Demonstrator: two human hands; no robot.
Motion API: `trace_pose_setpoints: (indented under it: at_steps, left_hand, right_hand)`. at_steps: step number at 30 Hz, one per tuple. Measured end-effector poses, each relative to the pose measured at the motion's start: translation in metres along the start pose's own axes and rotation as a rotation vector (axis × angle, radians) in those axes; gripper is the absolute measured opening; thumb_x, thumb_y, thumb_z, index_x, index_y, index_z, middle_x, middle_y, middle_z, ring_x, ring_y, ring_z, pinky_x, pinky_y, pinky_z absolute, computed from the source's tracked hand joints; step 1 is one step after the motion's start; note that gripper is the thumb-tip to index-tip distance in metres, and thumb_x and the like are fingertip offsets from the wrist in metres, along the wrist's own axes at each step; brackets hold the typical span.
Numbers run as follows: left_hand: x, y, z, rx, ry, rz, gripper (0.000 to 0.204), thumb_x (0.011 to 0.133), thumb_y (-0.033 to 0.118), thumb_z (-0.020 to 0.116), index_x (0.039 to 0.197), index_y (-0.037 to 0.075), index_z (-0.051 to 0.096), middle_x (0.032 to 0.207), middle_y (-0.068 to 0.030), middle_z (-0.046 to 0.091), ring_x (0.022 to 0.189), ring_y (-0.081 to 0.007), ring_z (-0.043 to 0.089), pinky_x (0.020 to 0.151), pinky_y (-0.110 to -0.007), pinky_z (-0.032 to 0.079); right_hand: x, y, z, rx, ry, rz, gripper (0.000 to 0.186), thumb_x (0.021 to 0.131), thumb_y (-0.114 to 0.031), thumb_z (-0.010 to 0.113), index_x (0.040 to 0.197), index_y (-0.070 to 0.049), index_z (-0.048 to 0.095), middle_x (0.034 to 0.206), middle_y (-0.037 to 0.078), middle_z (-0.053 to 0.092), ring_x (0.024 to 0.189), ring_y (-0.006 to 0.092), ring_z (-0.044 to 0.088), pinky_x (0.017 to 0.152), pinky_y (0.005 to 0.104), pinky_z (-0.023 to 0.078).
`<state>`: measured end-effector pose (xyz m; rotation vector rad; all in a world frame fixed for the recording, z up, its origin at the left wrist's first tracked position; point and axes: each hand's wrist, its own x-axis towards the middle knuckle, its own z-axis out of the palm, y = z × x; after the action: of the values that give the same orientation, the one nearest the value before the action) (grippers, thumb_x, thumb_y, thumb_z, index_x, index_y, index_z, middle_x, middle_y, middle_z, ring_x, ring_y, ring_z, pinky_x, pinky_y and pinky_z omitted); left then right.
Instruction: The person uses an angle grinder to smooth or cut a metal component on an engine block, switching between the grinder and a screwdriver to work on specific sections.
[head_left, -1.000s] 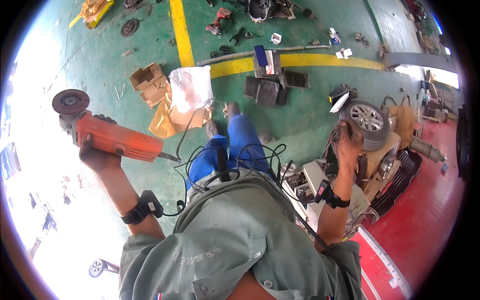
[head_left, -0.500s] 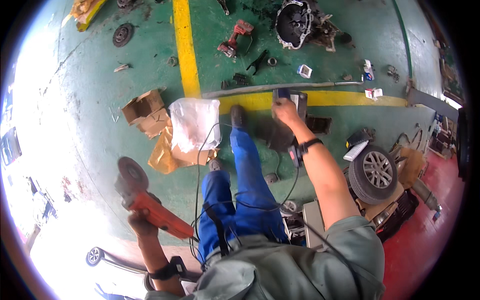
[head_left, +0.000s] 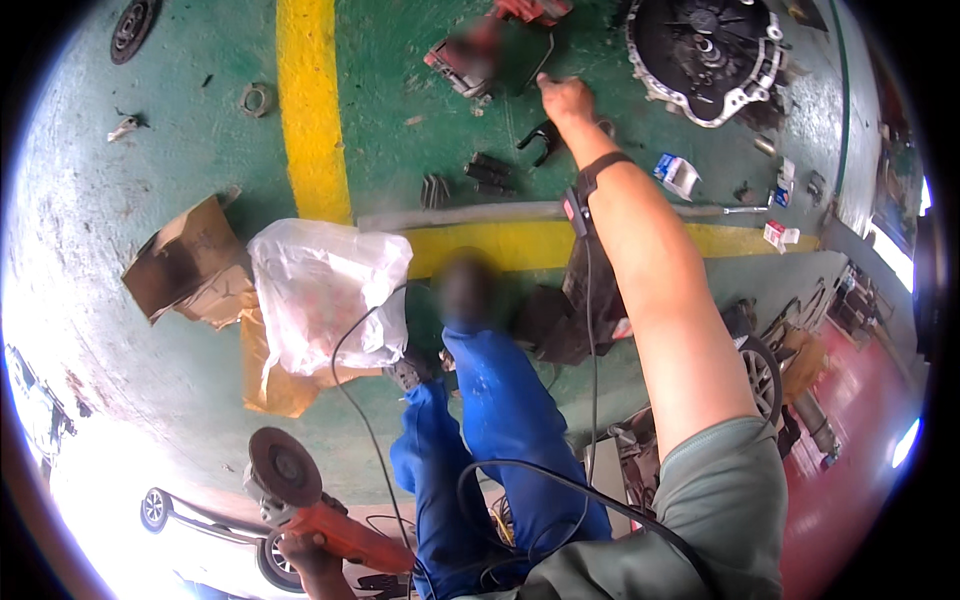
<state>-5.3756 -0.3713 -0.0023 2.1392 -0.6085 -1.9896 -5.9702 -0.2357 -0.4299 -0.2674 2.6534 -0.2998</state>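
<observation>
My left hand (head_left: 312,560) is closed around the body of an orange angle grinder (head_left: 345,535) at the lower left; its round disc (head_left: 285,467) faces up. Stretched far forward, my right hand (head_left: 568,100) bends its fingers down over one end of a black clutch fork (head_left: 540,143) on the green floor. The two-pronged end shows beside the wrist, while my fingertips' grip is mostly hidden. Just ahead of that hand lies a red cordless power tool (head_left: 465,55), partly blurred, with a thin loop. A metal ring (head_left: 605,128) peeks out beside the hand.
A gearbox housing (head_left: 705,50) lies at the upper right. White plastic sheeting (head_left: 330,290) and an open cardboard box (head_left: 190,260) are left of my feet. A long bar (head_left: 460,213) crosses ahead of my shoes. Cables (head_left: 365,430) hang by my legs; a wheel (head_left: 762,380) is at right.
My right hand has moved forward from the dark box by the yellow line to the clutch fork. The view has shifted forward, and the grinder appears lower, still in my left hand.
</observation>
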Motion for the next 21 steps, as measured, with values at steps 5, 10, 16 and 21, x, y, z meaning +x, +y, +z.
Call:
trace_pose_setpoints:
  at_steps: [5, 10, 16, 21]
  left_hand:
    - [0.028, -0.023, -0.005, 0.037, 0.102, 0.107, 0.069, 0.057, 0.008, 0.068, 0.122, -0.011, 0.053, 0.105, -0.0208, 0.065, 0.095, -0.0363, 0.067, 0.085, -0.048, 0.058]
    - [0.028, -0.012, -0.016, 0.122, 0.104, -0.010, 0.063, 0.067, 0.009, 0.068, 0.125, -0.011, 0.053, 0.105, -0.0203, 0.066, 0.090, -0.0339, 0.069, 0.082, -0.043, 0.060]
    - [-0.036, 0.047, 0.020, 0.084, -0.047, 0.000, 0.060, 0.069, 0.014, 0.064, 0.125, -0.007, 0.054, 0.109, -0.0185, 0.063, 0.104, -0.0331, 0.064, 0.090, -0.044, 0.055]
    - [-0.112, 0.116, 0.057, 0.298, -0.423, 0.064, 0.073, 0.058, 0.012, 0.059, 0.129, -0.003, 0.053, 0.107, -0.0173, 0.064, 0.101, -0.0336, 0.064, 0.089, -0.044, 0.055]
  right_hand:
    - [0.052, 0.008, 0.030, -0.014, -0.010, 0.084, 0.053, 0.088, -0.050, 0.064, 0.096, 0.001, 0.074, 0.106, 0.023, 0.071, 0.104, 0.0334, 0.069, 0.091, 0.0429, 0.053]
    - [0.015, 0.030, 0.016, 0.862, -0.118, 0.341, 0.029, 0.089, -0.033, 0.067, 0.090, -0.005, 0.073, 0.078, 0.007, 0.068, 0.068, 0.0216, 0.062, 0.065, 0.0393, 0.048]
    - [-0.179, -0.025, -0.148, 1.513, -0.228, 0.183, 0.023, 0.090, -0.008, 0.072, 0.110, 0.002, 0.067, 0.084, 0.000, 0.064, 0.066, 0.0067, 0.053, 0.057, 0.0217, 0.042]
    - [-0.335, -0.039, -0.317, 1.718, -0.128, 0.136, 0.023, 0.089, -0.011, 0.071, 0.109, -0.001, 0.064, 0.085, 0.000, 0.064, 0.073, 0.0074, 0.054, 0.066, 0.0235, 0.043]
